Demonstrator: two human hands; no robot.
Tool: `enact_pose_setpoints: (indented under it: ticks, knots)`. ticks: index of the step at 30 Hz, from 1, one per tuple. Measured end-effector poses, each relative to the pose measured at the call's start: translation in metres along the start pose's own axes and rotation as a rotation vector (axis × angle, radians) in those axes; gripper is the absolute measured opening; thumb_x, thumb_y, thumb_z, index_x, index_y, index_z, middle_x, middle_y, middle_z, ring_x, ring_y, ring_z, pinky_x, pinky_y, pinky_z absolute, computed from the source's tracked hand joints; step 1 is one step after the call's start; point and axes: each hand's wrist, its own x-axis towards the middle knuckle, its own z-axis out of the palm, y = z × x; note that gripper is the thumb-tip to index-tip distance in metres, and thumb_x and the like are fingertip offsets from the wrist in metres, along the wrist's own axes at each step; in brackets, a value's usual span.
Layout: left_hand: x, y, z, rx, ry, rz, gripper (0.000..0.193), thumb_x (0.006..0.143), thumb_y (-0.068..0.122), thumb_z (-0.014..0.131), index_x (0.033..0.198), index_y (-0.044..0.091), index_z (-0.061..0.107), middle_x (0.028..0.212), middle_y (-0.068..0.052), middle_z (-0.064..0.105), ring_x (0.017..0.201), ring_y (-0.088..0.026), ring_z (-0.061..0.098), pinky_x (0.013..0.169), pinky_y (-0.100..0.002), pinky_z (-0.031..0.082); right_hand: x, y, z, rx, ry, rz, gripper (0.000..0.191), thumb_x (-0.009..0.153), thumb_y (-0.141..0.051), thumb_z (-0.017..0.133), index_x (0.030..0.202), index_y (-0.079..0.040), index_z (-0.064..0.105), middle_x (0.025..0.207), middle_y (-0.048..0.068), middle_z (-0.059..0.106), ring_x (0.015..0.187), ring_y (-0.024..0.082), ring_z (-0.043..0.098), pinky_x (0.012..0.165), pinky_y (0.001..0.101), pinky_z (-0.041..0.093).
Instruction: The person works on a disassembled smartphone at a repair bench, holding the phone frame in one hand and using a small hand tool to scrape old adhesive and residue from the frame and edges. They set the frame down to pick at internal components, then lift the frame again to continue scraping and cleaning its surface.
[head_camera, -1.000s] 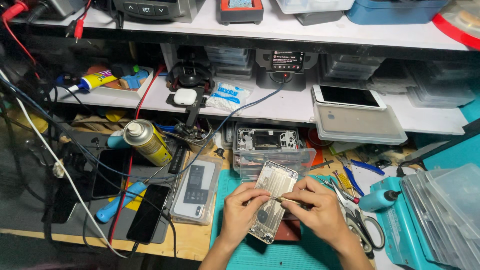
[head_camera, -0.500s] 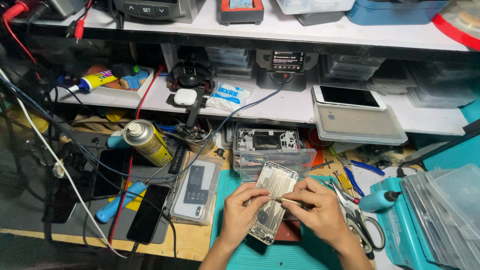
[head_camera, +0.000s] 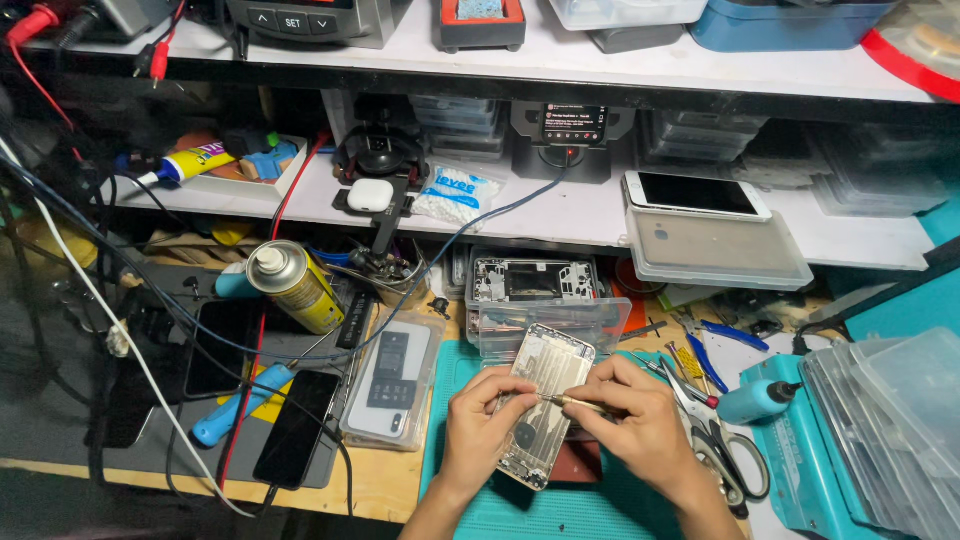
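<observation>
An opened silver phone housing (head_camera: 546, 385) lies tilted over the teal work mat (head_camera: 560, 512), its bare metal inside facing up. My left hand (head_camera: 478, 425) grips its left edge and steadies it. My right hand (head_camera: 630, 415) pinches a thin gold-handled screwdriver (head_camera: 572, 402), whose tip touches the housing's middle near my left thumb.
A clear parts box (head_camera: 540, 300) holding another phone frame sits just behind. A yellow spray can (head_camera: 292, 283), dark phones (head_camera: 295, 428), a blue tool (head_camera: 240, 405) and cables lie left. Scissors (head_camera: 725, 455), pliers (head_camera: 712, 355) and stacked clear trays (head_camera: 890, 420) are right. A white phone (head_camera: 695, 195) rests on the shelf.
Almost nothing has moved; both hands stay on the housing, with the screwdriver tip shifting only slightly.
</observation>
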Motion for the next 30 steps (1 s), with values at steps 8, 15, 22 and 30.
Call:
enact_pose_setpoints:
  ticks: [8,15,22,30]
  knots:
    - [0.001,0.001,0.001,0.005,-0.004,0.004,0.010,0.085,-0.003,0.076,0.095,-0.002,0.077,0.100,-0.007,0.070,0.077,-0.008,0.062,0.065,-0.022,0.051,0.000,0.000,-0.002,-0.005,-0.009,-0.013,0.017,0.074,-0.009,0.081,0.090,-0.003,0.081,0.082,0.003,0.066,0.068,0.012,0.064,0.058,0.0249,0.051]
    - [-0.001,-0.006,0.001,-0.003,0.011,-0.013,0.011,0.085,-0.004,0.076,0.097,-0.002,0.077,0.101,-0.008,0.071,0.077,-0.007,0.059,0.065,-0.021,0.048,0.001,0.000,-0.002,0.000,-0.014,0.023,0.017,0.074,-0.009,0.082,0.090,-0.003,0.082,0.081,0.003,0.066,0.066,0.012,0.064,0.057,0.0252,0.050]
    - [-0.003,-0.010,0.002,-0.182,0.013,-0.203,0.037,0.089,-0.003,0.072,0.121,-0.003,0.054,0.104,-0.017,0.071,0.078,-0.011,0.069,0.059,-0.024,0.052,0.002,-0.006,-0.002,-0.015,0.045,0.020,0.019,0.074,-0.009,0.082,0.092,-0.003,0.081,0.080,0.003,0.067,0.062,0.012,0.063,0.054,0.0257,0.049]
    - [-0.001,-0.002,0.003,-0.096,0.025,-0.113,0.042,0.091,-0.003,0.060,0.131,-0.001,0.045,0.108,-0.013,0.071,0.078,-0.012,0.074,0.064,-0.024,0.059,0.005,-0.019,0.009,-0.188,0.082,-0.110,0.017,0.074,-0.012,0.081,0.091,-0.006,0.079,0.079,0.005,0.067,0.058,0.016,0.066,0.053,0.0290,0.052]
